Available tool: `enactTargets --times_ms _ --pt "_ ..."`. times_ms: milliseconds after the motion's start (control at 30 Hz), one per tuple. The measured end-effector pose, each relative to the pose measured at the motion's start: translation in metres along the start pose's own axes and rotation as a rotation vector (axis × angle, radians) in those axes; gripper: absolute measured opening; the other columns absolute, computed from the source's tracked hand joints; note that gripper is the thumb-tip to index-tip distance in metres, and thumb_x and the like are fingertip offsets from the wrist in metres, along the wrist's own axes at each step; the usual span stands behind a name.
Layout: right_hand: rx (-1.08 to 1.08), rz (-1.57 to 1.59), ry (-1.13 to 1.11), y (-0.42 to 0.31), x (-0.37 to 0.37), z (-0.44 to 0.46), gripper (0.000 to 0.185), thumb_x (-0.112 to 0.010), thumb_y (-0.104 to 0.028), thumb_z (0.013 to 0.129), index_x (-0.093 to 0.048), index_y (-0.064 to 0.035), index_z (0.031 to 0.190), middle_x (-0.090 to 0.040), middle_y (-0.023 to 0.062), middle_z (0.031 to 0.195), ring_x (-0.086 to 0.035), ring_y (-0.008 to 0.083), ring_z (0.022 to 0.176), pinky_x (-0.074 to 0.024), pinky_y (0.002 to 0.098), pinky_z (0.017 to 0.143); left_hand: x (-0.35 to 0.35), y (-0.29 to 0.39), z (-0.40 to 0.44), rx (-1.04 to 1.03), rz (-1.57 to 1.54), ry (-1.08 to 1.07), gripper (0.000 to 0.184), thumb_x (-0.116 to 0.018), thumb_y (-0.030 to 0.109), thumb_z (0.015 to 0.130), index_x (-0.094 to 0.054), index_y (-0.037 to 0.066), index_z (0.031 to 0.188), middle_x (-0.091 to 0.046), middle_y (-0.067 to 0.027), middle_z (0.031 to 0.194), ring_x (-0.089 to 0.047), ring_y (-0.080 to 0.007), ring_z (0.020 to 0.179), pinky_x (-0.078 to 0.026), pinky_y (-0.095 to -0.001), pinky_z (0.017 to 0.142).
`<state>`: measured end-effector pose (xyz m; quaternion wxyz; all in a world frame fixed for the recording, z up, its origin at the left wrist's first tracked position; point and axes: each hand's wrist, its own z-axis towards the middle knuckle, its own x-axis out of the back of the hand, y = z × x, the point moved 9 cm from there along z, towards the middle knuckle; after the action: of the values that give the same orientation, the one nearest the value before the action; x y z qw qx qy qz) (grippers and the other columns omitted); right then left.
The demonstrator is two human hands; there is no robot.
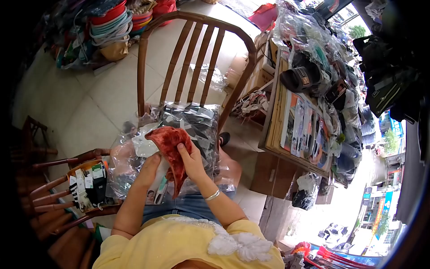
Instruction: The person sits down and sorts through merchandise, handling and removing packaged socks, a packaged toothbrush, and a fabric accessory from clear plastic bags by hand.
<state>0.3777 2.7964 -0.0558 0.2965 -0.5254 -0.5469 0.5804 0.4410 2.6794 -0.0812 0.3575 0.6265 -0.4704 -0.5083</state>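
Note:
A red velvety piece of cloth [169,142], folded and pointed at its lower end, is held up above my lap. My right hand [191,160], with a silver bangle on the wrist, pinches its right side, thumb on top and the other fingers behind it. On the opposite edge, my left hand [150,170] is closed with its thumb up; its other fingers are partly hidden. Under both hands lies clear plastic packaging [201,130] with dark packed items inside, spread over my lap and the chair seat. A small printed card [160,192] shows below the cloth.
A wooden slatted chair [197,20] faces me. At left, another wooden chair bears packaged socks [92,183]. To the right stands a table [273,121] piled with bagged goods and a dark cap [301,78]. Stacked basins [109,27] stand at the back left.

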Motion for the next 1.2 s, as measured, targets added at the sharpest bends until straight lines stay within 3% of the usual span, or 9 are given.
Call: enactTargets --times_ms 100,167,200,300,333,567,633,800,1200 --pt "0.098 -0.23 -0.025 0.0 0.006 0.0 0.038 -0.054 -0.02 0.094 -0.049 0.0013 0.125 -0.061 0.0091 0.109 -0.055 0.0134 0.098 -0.0429 0.0261 0.086 0.014 -0.01 -0.005 0.064 0.039 0.117 0.051 -0.035 0.041 0.098 -0.048 0.0 0.125 -0.057 -0.0072 0.114 -0.053 -0.0145 0.102 -0.042 -0.0281 0.09" --pt "0.157 -0.354 0.142 -0.018 0.026 -0.002 0.035 -0.054 -0.018 0.093 -0.051 0.002 0.121 -0.062 0.0111 0.107 -0.056 0.015 0.096 -0.0436 0.0275 0.085 0.022 -0.005 -0.001 0.029 -0.067 0.141 0.048 -0.038 0.039 0.098 -0.05 0.0 0.123 -0.057 -0.0071 0.114 -0.054 -0.0139 0.101 -0.042 -0.0275 0.089" --pt "0.149 -0.264 0.217 -0.02 0.037 -0.001 0.033 -0.053 -0.021 0.094 -0.051 0.002 0.118 -0.061 0.0049 0.103 -0.053 0.0107 0.094 -0.0428 0.0256 0.084 0.027 -0.001 0.001 -0.006 -0.177 0.17 0.045 -0.042 0.036 0.097 -0.052 -0.001 0.121 -0.058 -0.0071 0.113 -0.054 -0.0134 0.1 -0.042 -0.0269 0.088" --pt "0.522 -0.835 0.237 -0.058 0.014 -0.012 0.033 -0.058 -0.014 0.088 -0.05 0.0039 0.114 -0.057 0.0142 0.106 -0.058 0.0292 0.088 -0.0447 0.0314 0.082 0.03 0.012 0.006 -0.058 -0.103 0.402 0.031 -0.044 0.025 0.097 -0.055 0.0 0.113 -0.06 -0.0035 0.102 -0.054 -0.0085 0.089 -0.044 -0.0231 0.078" --pt "0.524 -0.878 0.132 -0.061 -0.004 -0.016 0.035 -0.06 -0.012 0.083 -0.051 0.0035 0.113 -0.053 0.0189 0.109 -0.057 0.0384 0.088 -0.0462 0.0364 0.079 0.028 0.014 0.008 -0.072 -0.135 0.458 0.024 -0.044 0.018 0.097 -0.055 0.001 0.108 -0.06 -0.0022 0.096 -0.053 -0.0068 0.085 -0.043 -0.0212 0.074" --pt "0.439 -0.929 -0.102 -0.038 -0.032 -0.056 0.038 -0.059 -0.004 0.076 -0.055 -0.0036 0.114 -0.053 0.0166 0.104 -0.058 0.0373 0.086 -0.0494 0.0378 0.072 0.079 0.008 0.028 -0.249 -0.278 0.705 0.025 -0.047 0.022 0.097 -0.057 0.002 0.107 -0.061 -0.0027 0.098 -0.055 -0.0095 0.087 -0.043 -0.0237 0.08" --pt "0.396 -0.949 -0.173 -0.031 -0.034 -0.066 0.038 -0.059 -0.004 0.075 -0.056 -0.0043 0.114 -0.053 0.0158 0.104 -0.058 0.0368 0.085 -0.0495 0.0384 0.071 0.079 0.011 0.029 -0.257 -0.249 0.638 0.025 -0.047 0.023 0.096 -0.056 0.003 0.108 -0.061 -0.0021 0.097 -0.054 -0.0087 0.084 -0.044 -0.0231 0.078" --pt "0.481 -0.954 -0.005 -0.058 -0.023 -0.028 0.038 -0.059 -0.004 0.075 -0.056 -0.0051 0.113 -0.053 0.0148 0.102 -0.058 0.0358 0.083 -0.0487 0.0394 0.069 0.024 0.012 0.019 -0.161 -0.052 0.468 0.02 -0.045 0.016 0.094 -0.056 0.004 0.107 -0.06 -0.0029 0.098 -0.055 -0.0096 0.084 -0.045 -0.0237 0.077" --pt "0.393 -0.962 -0.199 -0.017 -0.031 -0.086 0.039 -0.062 -0.003 0.073 -0.058 -0.0068 0.111 -0.053 0.0155 0.104 -0.057 0.0357 0.088 -0.048 0.0386 0.073 0.116 0.015 0.032 -0.31 -0.268 0.708 0.019 -0.045 0.015 0.094 -0.055 0.002 0.103 -0.06 -0.0031 0.093 -0.055 -0.0088 0.08 -0.045 -0.0234 0.075"
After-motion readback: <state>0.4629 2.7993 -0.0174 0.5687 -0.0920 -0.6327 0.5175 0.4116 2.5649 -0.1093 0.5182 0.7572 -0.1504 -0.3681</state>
